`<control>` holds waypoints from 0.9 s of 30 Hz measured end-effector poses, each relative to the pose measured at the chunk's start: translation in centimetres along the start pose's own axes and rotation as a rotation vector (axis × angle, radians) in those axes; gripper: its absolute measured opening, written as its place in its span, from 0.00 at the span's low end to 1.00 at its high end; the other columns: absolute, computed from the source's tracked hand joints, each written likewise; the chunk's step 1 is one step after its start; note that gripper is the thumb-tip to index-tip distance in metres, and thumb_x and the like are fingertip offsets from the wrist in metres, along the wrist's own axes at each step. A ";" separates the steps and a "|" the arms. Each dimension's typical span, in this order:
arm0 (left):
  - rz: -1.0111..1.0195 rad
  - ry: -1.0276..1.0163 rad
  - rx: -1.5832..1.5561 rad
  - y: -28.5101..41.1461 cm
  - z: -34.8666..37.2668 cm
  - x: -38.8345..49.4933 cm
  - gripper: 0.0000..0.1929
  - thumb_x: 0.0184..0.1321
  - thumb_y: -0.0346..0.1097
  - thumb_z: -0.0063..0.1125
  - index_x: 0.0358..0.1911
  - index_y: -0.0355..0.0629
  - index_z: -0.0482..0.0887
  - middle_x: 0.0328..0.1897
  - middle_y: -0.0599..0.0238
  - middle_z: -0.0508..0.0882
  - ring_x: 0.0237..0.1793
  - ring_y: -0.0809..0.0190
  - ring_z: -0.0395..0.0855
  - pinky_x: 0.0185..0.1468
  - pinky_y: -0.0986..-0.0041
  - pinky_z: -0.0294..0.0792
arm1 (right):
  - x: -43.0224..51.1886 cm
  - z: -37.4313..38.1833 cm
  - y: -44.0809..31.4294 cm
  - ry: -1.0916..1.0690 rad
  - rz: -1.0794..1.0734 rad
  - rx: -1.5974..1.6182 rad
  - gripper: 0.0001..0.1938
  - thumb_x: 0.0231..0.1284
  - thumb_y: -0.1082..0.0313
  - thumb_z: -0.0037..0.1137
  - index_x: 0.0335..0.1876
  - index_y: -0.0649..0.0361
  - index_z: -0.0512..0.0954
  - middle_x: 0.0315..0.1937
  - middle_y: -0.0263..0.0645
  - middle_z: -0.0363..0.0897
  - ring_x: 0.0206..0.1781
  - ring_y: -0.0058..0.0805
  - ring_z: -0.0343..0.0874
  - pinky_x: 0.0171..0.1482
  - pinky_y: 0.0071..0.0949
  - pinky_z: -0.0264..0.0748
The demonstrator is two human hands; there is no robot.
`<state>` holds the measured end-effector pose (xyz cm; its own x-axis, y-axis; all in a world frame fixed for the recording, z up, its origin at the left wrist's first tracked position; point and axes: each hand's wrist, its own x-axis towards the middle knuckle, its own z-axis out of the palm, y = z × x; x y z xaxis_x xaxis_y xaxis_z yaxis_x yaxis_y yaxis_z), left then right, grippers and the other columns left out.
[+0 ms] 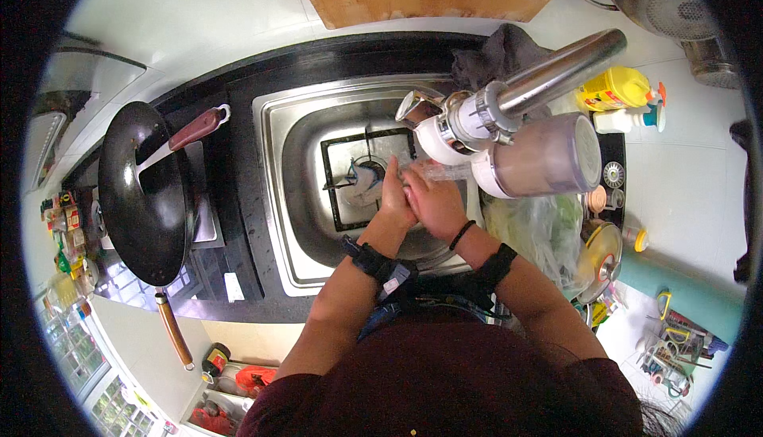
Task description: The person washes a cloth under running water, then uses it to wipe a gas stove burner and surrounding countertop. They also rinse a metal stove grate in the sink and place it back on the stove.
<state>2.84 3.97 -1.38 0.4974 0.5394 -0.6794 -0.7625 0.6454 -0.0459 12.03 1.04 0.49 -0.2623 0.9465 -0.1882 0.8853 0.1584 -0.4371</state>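
Note:
Over a stainless steel sink [283, 222], my left hand [393, 201] and my right hand [438, 204] are pressed together. Water [444, 171] runs across the right hand from beneath a tap-mounted water filter [536, 156]. The right fingers curl over the left hand, whose thumb points up. The area between the palms is hidden, and no object shows there. Below them in the basin lies a square black pan support [326, 165], with a pale crumpled thing [360, 183] with blue edging inside its frame. The filter's clouded housing and the tap's metal pipe [566, 70] reach over the sink's right side.
A black wok [128, 198] stands tilted on the hob at left, beside a pan handle [199, 127]. Right of the sink are a plastic bag of greens [536, 228], a glass lid [599, 261], a yellow bottle [614, 90] and a pump bottle [626, 121]. A dark cloth [498, 55] lies behind.

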 end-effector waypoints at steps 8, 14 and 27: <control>0.012 0.106 -0.002 0.3 -4.1 0.1 0.21 0.64 0.44 0.27 0.44 0.37 0.73 0.47 0.53 0.77 0.50 0.52 0.74 0.58 0.59 0.64 | 0.7 1.1 -1.4 0.089 -0.219 -0.007 0.10 0.56 0.61 0.47 0.34 0.60 0.73 0.34 0.43 0.75 0.39 0.44 0.73 0.42 0.40 0.69; 0.103 0.036 -0.109 0.3 -7.0 0.9 0.19 0.64 0.42 0.27 0.41 0.39 0.74 0.44 0.54 0.78 0.48 0.53 0.76 0.56 0.60 0.66 | 1.6 2.3 -1.6 0.111 -0.346 -0.091 0.10 0.54 0.61 0.47 0.28 0.59 0.75 0.31 0.41 0.76 0.39 0.38 0.72 0.47 0.38 0.66; 0.126 0.275 -0.147 -0.4 -9.8 2.1 0.17 0.64 0.42 0.31 0.43 0.41 0.73 0.47 0.56 0.77 0.48 0.52 0.75 0.56 0.59 0.66 | 1.5 4.1 -1.8 -0.035 -0.264 0.059 0.10 0.54 0.64 0.48 0.35 0.61 0.74 0.33 0.46 0.75 0.41 0.44 0.72 0.53 0.41 0.62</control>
<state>0.13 -0.39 -9.98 0.2803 0.4306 -0.8579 -0.8724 0.4870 -0.0405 8.44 1.01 -2.58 -0.4949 0.8642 -0.0905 0.7607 0.3806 -0.5258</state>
